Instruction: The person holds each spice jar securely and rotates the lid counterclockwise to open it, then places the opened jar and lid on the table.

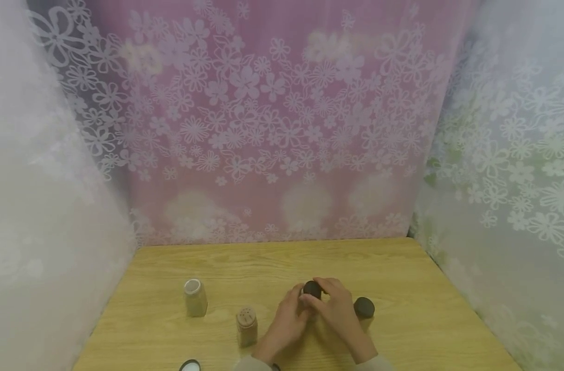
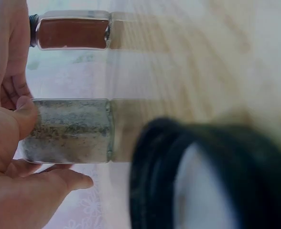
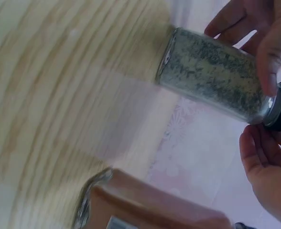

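A clear glass jar of green dried herbs (image 3: pixel 210 71) stands upright on the table between both hands. My left hand (image 1: pixel 287 318) grips the glass from the left, with the thumb and fingers around its upper part. My right hand (image 1: pixel 339 312) pinches the black cap (image 1: pixel 312 289) at the top of that jar. In the left wrist view the jar's cap is hidden behind the hands. A second jar of reddish-brown powder (image 2: pixel 73 31), with its own black cap (image 1: pixel 364 307), stands just to the right of my right hand.
Left of the hands stand a brown-filled jar (image 1: pixel 247 330) with a perforated shaker top and a pale jar (image 1: pixel 196 300) with a whitish top. A loose black cap (image 1: pixel 190 366), white inside, lies at the front edge. Patterned curtains (image 1: pixel 272 129) enclose the wooden table (image 1: pixel 272 257).
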A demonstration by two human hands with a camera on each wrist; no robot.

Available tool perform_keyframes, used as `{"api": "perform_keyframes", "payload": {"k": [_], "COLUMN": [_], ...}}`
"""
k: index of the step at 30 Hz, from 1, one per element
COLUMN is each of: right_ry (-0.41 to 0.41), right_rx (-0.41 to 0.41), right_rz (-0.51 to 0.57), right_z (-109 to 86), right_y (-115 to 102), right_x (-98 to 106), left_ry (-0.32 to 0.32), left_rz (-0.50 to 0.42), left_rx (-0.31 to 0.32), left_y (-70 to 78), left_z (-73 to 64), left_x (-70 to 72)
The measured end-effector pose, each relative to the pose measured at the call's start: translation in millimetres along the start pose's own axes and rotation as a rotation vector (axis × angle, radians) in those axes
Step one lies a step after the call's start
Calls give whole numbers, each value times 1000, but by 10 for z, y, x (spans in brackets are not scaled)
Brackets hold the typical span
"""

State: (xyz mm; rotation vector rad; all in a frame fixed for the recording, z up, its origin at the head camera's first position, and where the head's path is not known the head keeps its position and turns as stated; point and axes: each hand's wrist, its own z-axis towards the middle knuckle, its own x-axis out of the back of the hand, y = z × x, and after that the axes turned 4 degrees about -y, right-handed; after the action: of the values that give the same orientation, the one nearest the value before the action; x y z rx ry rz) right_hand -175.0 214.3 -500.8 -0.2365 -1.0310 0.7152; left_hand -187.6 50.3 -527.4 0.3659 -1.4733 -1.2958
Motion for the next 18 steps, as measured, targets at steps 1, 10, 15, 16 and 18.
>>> {"api": "perform_keyframes", "payload": {"k": [1,10,15,16,18], "right_ry": [2,-25,-64,-71,-79], "right_rx": [-5,142,188,194,209], "right_rz": [-3,-55,-44,-36,-19], "right_z": [4,2,8,15,32], "right_y": [-4,20,73,86,115], "right_x": [-16,-22,18,25,36], "left_ry": [4,-4,-8,-9,-20], "left_rz": [1,16,50,58,65], "left_rx": [-5,-31,-92,-96,-83], "left_y": [2,-44,-80,-80,-71], "left_z": [-1,-19,4,15,36], "left_x": [0,-36,-13,-1,24]}}
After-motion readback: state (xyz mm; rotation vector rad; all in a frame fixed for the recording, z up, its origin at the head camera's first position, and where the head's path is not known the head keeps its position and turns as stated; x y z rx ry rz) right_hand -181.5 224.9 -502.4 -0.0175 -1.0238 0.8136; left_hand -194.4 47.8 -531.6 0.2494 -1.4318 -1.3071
